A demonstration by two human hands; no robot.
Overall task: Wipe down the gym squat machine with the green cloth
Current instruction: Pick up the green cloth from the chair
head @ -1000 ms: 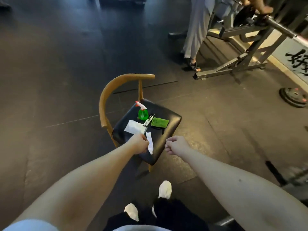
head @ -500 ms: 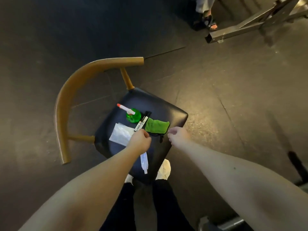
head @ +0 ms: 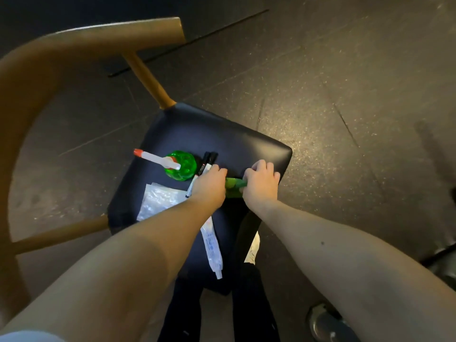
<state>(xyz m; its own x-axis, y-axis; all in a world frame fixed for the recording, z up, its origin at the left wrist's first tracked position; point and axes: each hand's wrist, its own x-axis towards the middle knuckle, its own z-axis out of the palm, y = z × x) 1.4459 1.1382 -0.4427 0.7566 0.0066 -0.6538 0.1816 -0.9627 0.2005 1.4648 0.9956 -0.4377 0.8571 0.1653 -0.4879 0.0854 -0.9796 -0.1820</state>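
Note:
The green cloth (head: 233, 186) lies bunched on the black chair seat (head: 222, 137), mostly covered by my hands. My right hand (head: 261, 183) is curled over its right end and grips it. My left hand (head: 209, 185) sits at the cloth's left end with fingers curled down onto it; the fingertips are hidden. The squat machine is out of view.
On the seat are a green spray bottle (head: 181, 165) with a white nozzle, two markers (head: 206, 164), a clear plastic bag (head: 160, 201) and a white tube (head: 212, 248). The chair's curved wooden backrest (head: 61, 45) arcs at the left. Dark rubber floor surrounds it.
The view has dropped closer over the chair. Both hands have moved forward onto the green cloth, which is now bunched between them instead of lying flat.

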